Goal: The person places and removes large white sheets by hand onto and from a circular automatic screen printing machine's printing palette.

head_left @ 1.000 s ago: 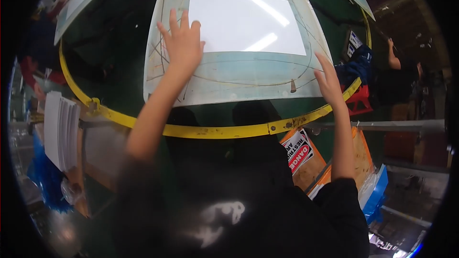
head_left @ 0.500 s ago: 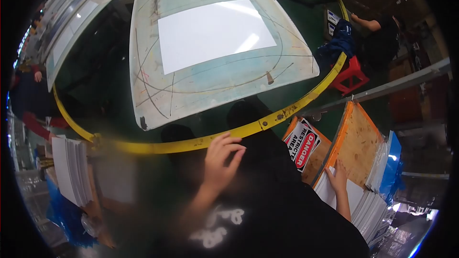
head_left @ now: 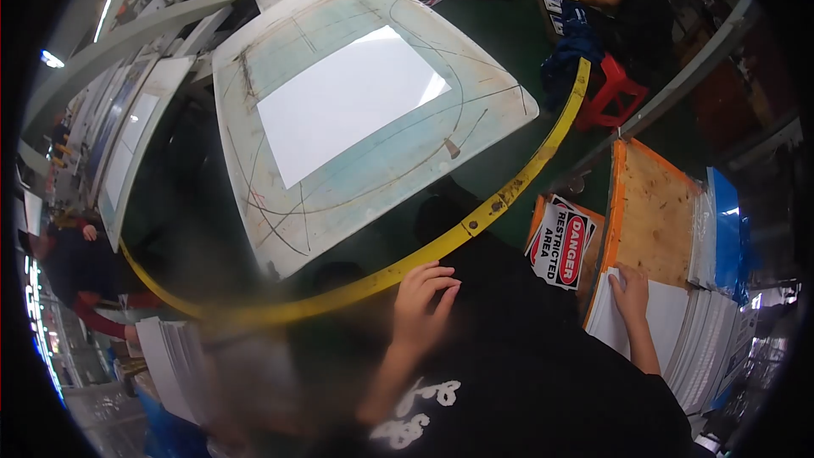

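My right hand (head_left: 629, 291) lies flat, fingers spread, on the top sheet of the white stack (head_left: 657, 322) beside the orange-edged plywood board (head_left: 653, 216); pressing, not yet pinching, as far as I can tell. My left hand (head_left: 424, 293) hangs loosely curled and empty by the yellow rail (head_left: 509, 191). One white sheet (head_left: 348, 102) already sits square on the pale blue pallet (head_left: 280, 220), so I judge that placement done and the next sheet still to lift. Sheet: glossy, smooth, rectangular. Pallet: scuffed, scored with dark curved lines, rounded corners. Rail: chipped paint, bolted. A red-and-white danger sign (head_left: 564, 246) leans against the board.
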The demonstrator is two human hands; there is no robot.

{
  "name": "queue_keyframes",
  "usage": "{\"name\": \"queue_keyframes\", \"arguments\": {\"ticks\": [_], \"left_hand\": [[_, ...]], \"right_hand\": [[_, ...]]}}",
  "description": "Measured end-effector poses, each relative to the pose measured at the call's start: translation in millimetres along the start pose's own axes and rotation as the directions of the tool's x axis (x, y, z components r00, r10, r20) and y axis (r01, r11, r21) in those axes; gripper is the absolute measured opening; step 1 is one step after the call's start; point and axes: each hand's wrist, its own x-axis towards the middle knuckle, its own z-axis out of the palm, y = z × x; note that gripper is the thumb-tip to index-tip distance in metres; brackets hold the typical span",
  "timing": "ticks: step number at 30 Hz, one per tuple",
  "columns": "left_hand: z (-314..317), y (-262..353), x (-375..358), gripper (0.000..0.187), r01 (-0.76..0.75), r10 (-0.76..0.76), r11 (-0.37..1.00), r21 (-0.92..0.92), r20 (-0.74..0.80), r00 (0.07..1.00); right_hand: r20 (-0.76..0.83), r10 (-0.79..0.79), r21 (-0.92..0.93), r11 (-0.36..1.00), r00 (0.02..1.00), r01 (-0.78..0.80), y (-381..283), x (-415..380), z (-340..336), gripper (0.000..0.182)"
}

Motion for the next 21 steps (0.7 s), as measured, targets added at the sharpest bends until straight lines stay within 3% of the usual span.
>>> {"name": "queue_keyframes", "arguments": {"ticks": [4,6,9,12,15,18,21], "left_hand": [[0.2,1.2,-1.5,0.01,0.005,-0.005,1.0,0.003,0.014,1.0],[0.9,2.5,-1.7,0.01,0.015,-0.015,1.0,0.009,0.029,0.999],[2.8,3.4,-3.1,0.008,0.067,-0.066,0.998,-0.002,0.105,0.992],[1.8,7.2,0.1,0.009,0.014,-0.01,1.0,-0.017,0.206,0.978],[-0.3,10.0,2.4,0.012,-0.093,0.102,0.995,-0.041,0.326,0.94],[9.8,13.8,6.1,0.016,-0.116,0.116,0.993,-0.028,0.449,0.886],[21.5,42.0,14.7,0.034,-0.05,0.114,0.989,-0.142,0.486,0.866]], "right_hand": [[-0.187,-0.047,0.047,0.997,0.981,0.056,8.9,-0.5,-4.2,0.023],[-0.302,-0.083,0.042,0.994,0.95,0.1,11.9,1.6,-9.0,0.027],[-0.317,0.063,0.245,0.969,0.946,0.017,34.0,8.7,-10.2,0.038],[-0.193,-0.014,0.21,0.976,0.981,0.055,37.8,17.2,-32.5,0.048],[-0.077,-0.082,0.099,0.991,0.994,0.09,-3.2,36.3,-73.3,0.052],[-0.126,-0.24,0.016,0.97,0.963,0.244,-59.9,64.7,-118.3,0.052],[-0.281,-0.453,0.085,0.866,0.846,0.492,-140.5,84.1,-159.7,0.046]]}}
